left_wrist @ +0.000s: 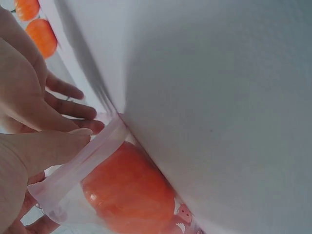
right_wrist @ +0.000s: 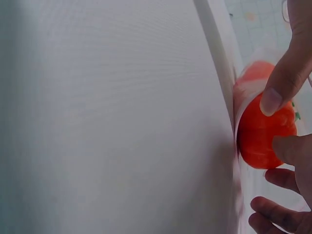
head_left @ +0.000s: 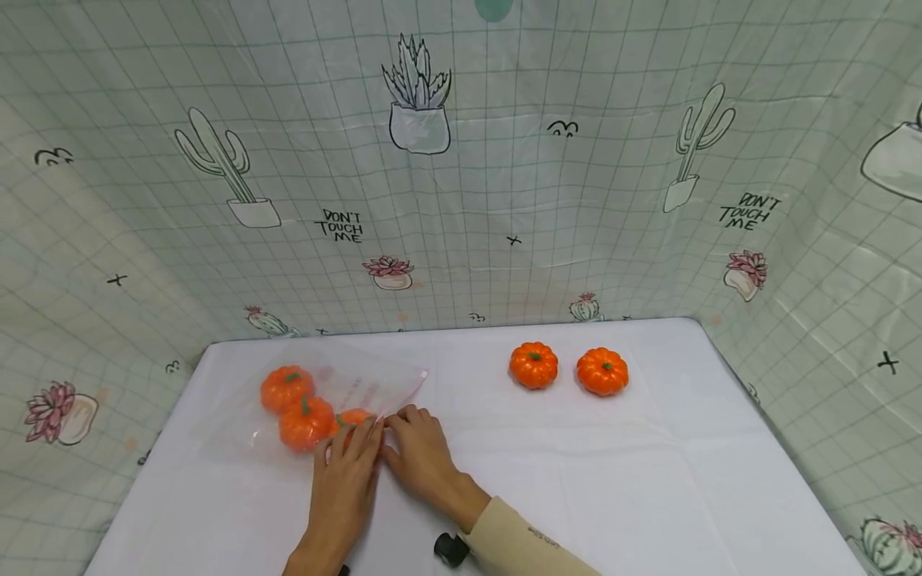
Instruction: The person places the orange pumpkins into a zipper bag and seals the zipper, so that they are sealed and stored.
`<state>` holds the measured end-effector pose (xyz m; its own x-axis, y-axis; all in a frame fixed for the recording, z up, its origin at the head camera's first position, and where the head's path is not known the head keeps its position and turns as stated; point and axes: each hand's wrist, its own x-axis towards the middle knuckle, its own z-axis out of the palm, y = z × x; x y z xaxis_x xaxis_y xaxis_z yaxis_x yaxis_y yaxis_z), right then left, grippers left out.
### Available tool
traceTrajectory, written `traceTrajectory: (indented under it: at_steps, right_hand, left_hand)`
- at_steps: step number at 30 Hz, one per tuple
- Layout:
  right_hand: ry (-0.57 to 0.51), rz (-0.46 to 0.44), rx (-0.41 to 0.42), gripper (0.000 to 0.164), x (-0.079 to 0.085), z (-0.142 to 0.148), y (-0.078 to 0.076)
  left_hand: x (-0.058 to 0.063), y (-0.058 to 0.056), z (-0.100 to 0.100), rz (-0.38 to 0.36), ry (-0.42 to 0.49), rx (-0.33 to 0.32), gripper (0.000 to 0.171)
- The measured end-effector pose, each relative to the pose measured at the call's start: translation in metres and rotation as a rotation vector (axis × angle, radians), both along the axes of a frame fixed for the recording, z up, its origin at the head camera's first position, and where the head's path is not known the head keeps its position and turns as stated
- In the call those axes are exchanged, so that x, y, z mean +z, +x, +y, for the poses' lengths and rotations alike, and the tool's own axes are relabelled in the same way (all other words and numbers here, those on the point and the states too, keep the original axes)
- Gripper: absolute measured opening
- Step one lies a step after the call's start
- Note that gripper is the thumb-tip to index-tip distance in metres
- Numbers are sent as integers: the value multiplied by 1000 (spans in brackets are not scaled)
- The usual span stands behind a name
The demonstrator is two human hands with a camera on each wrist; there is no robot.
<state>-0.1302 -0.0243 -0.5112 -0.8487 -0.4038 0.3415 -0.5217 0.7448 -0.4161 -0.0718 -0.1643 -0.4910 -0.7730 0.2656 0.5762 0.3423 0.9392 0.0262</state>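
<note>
A clear zip bag (head_left: 238,432) lies on the left of the table with small orange pumpkins inside. Two of these, a rear pumpkin (head_left: 286,390) and a front pumpkin (head_left: 306,424), sit deep in the bag. At its mouth is another pumpkin (left_wrist: 129,187), seen through the plastic in the left wrist view. My left hand (head_left: 346,476) pinches the bag's pinkish edge between thumb and fingers. Close beside it, my right hand (head_left: 421,456) is at the mouth. Its thumb touches the pumpkin (right_wrist: 263,134) in the right wrist view, its other fingers spread.
Two more orange pumpkins, one nearer the middle (head_left: 534,366) and one to its right (head_left: 603,371), stand on the white table (head_left: 634,488) outside the bag. A patterned curtain (head_left: 490,184) surrounds the table's back and sides. A black wrist device (head_left: 451,550) is by the right sleeve.
</note>
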Motion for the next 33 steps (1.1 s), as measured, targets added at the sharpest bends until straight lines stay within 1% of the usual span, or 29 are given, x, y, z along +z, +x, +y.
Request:
traceTrajectory:
  at_steps: [4, 8, 12, 18, 22, 27, 30, 33]
  right_hand:
    - [20, 1, -5, 33, 0, 2, 1]
    - [14, -8, -6, 35, -1, 15, 3]
    - [-15, -18, -13, 36, -2, 36, 3]
    - [-75, -58, -46, 38, 4, 76, 5]
    - [-101, -72, -92, 39, 11, 105, 6]
    - [-115, -69, -163, 41, 18, 140, 8]
    - [-123, -51, -208, 43, 20, 159, 8]
    - [-133, -30, -253, 45, 22, 178, 7]
  left_hand:
    - [0, 0, 0, -13, -4, 4, 70]
    - [0, 1, 0, -19, -21, 7, 76]
    - [1, 1, 0, -19, -33, 9, 82]
    - [2, 3, 0, -44, -18, 12, 80]
    - [2, 3, 0, -36, -6, 6, 82]
    - [2, 3, -1, -14, 4, -8, 84]
    - [2, 2, -1, -22, 3, -7, 84]
    - [3, 2, -1, -50, 2, 1, 84]
